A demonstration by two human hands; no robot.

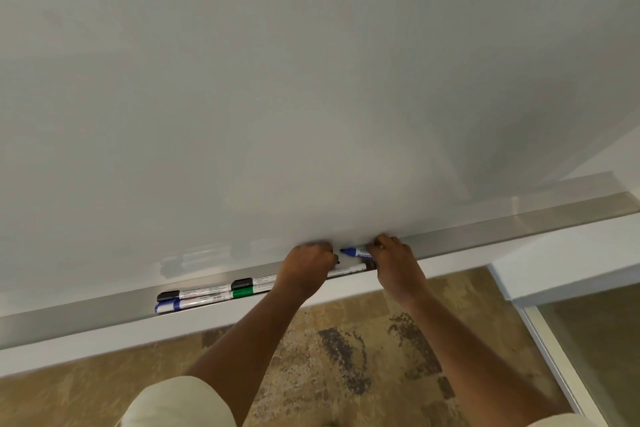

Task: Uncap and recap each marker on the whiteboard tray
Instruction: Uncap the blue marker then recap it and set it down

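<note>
Gripping the uncapped blue marker (356, 250) by its slim barrel, the right hand (393, 258) hovers over the brushed-metal tray (485, 239); left hand (308, 262) fisted, contents hidden

Pale grey whiteboard (311, 80), silver tray (485, 236), blue-tipped marker (356, 250), green marker (247, 293), mottled brown carpet (346, 357)
</note>
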